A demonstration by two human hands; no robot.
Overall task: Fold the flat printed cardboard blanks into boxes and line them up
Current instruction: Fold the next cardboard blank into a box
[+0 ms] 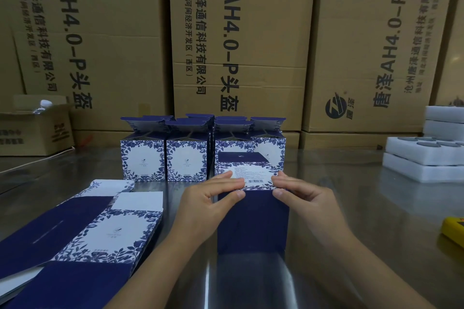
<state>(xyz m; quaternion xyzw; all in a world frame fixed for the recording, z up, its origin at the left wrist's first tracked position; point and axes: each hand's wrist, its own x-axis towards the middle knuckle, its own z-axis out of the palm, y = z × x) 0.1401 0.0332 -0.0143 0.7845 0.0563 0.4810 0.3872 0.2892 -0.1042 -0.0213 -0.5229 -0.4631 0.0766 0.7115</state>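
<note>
A dark blue box (252, 221) stands on the steel table (351, 203) right in front of me, its barcode end facing up. My left hand (211, 198) pinches the box's upper left edge, fingers on top and thumb on the near side. My right hand (298, 193) pinches the upper right edge the same way. Behind the box, several folded blue-and-white floral boxes (187, 158) stand in rows with their top flaps open. A stack of flat printed blanks (82, 238) lies at the near left.
Tall brown shipping cartons (241, 37) wall off the back. A small open carton (35, 128) sits at the far left. White foam trays (424, 158) are stacked at the right, and a yellow object (454, 231) lies at the right edge.
</note>
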